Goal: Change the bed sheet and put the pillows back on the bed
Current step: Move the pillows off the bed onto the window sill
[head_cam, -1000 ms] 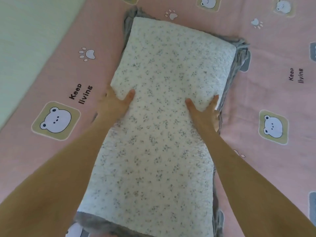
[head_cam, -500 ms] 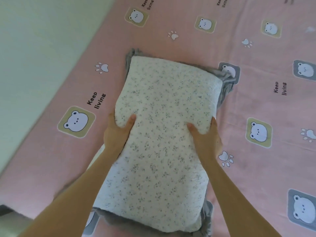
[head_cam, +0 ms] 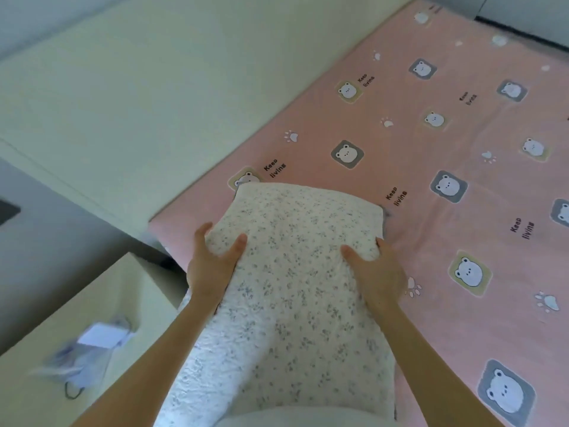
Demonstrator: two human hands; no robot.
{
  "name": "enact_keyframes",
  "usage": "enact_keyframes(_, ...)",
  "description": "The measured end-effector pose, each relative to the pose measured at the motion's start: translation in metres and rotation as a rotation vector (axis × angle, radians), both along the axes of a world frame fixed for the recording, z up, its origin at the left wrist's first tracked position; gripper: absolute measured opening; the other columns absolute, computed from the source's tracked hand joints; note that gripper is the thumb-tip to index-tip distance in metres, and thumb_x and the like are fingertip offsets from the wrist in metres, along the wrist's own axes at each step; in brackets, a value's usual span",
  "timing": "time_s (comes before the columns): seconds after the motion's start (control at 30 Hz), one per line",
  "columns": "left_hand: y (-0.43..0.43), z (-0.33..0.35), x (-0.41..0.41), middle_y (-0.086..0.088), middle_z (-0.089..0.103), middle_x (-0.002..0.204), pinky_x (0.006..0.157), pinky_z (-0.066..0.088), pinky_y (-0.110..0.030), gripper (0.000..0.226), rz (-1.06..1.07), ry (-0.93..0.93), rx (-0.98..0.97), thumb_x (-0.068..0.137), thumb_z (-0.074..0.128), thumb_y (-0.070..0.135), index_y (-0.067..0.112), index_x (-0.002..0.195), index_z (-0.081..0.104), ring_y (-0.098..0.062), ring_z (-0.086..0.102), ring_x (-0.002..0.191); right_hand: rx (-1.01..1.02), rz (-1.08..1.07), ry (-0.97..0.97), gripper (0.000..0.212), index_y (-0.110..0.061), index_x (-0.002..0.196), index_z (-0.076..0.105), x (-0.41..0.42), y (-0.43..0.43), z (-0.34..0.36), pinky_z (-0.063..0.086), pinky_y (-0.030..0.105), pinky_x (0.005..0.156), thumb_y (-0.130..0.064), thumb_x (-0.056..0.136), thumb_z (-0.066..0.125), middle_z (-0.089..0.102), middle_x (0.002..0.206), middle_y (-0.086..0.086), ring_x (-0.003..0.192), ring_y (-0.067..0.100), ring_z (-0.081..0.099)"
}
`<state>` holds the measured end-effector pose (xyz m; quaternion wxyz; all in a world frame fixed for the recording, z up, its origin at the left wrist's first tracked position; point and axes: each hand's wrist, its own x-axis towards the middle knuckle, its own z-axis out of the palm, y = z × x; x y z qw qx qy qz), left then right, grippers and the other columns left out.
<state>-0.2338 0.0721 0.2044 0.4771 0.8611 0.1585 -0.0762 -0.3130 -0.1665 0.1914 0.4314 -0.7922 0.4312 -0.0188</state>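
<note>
- Pillow [head_cam: 292,291]: white with a small grey sprig print. I am holding it lengthwise, its far end out over the bed [head_cam: 184,223] and its near end against my body. A sliver of grey is showing at its far right corner. I cannot tell whether its far end is resting on the sheet or hanging just above it.
- Left hand [head_cam: 212,266]: I am gripping the pillow's left edge. The thumb is lying on top and the fingers [head_cam: 202,232] are curling round the side and under, squeezing the stuffing.
- Right hand [head_cam: 377,272]: I am gripping the right edge the same way. The thumb is pressing into the top and the fingers [head_cam: 381,243] are wrapping round the side, mostly hidden beneath.
- Sheet [head_cam: 446,229]: pink, printed with bear faces in grey and tan squares, paw prints and the words "Keep living". It is lying flat across the bed, reaching to the far end.
- Panel [head_cam: 138,97]: pale green, running along the bed's left side.
- Table [head_cam: 55,328]: pale, standing beside the near corner of the bed, to the left of my left arm.
- White and bluish things [head_cam: 89,352]: lying on the table, blurred, one trailing a thin dark loop.
</note>
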Motion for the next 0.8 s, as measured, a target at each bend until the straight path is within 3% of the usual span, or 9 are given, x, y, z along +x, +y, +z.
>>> enact_keyframes(0.1,0.044,0.020,-0.043,0.008,0.051,0.114,0.085,0.047,-0.033,0.078,0.124,-0.030,-0.017,0.072,0.067,0.062,0.031,0.135,0.031,-0.018,0.055,0.102,0.017,0.132,-0.070,0.085,-0.016,0.143,0.036,-0.011,0.035,0.020,0.035,0.043,0.108,-0.058,0.077,0.068,0.045,0.143,0.001,0.131,0.023,0.043)
enact_keyframes(0.2,0.085,0.042,-0.093,0.009,0.049,0.115,0.082,0.042,-0.029,0.079,0.265,-0.062,-0.027,0.073,0.068,0.059,0.028,0.135,0.030,-0.013,0.050,0.100,0.014,0.260,-0.084,0.084,-0.020,0.141,0.040,-0.029,0.072,0.035,0.042,0.046,0.103,-0.062,0.074,0.067,0.052,0.136,-0.001,0.124,0.022,0.051)
enact_keyframes(0.37,0.144,0.078,-0.200,0.012,0.046,0.110,0.074,0.040,-0.027,0.081,0.489,-0.118,-0.022,0.072,0.069,0.061,0.032,0.136,0.029,-0.012,0.049,0.095,-0.027,0.471,-0.189,0.052,-0.026,0.119,0.059,-0.084,0.135,0.065,0.050,0.031,0.081,-0.054,0.076,0.067,0.066,0.113,-0.009,0.104,0.018,0.063)
enact_keyframes(0.53,0.185,0.108,-0.347,0.014,0.046,0.111,0.076,0.039,-0.024,0.078,0.673,-0.203,-0.047,0.071,0.070,0.061,0.036,0.133,0.029,-0.009,0.049,0.094,-0.044,0.663,-0.263,0.073,-0.019,0.139,0.045,-0.176,0.196,0.100,0.042,0.036,0.095,-0.053,0.078,0.068,0.053,0.138,-0.003,0.124,0.023,0.052)
enact_keyframes(0.8,0.209,0.139,-0.601,0.012,0.051,0.120,0.091,0.043,-0.032,0.078,1.114,-0.245,0.029,0.067,0.070,0.066,0.039,0.130,0.032,-0.016,0.054,0.110,-0.008,1.096,-0.272,0.076,-0.020,0.137,0.048,-0.340,0.277,0.133,0.044,0.038,0.093,-0.059,0.074,0.068,0.059,0.131,0.000,0.119,0.025,0.056)
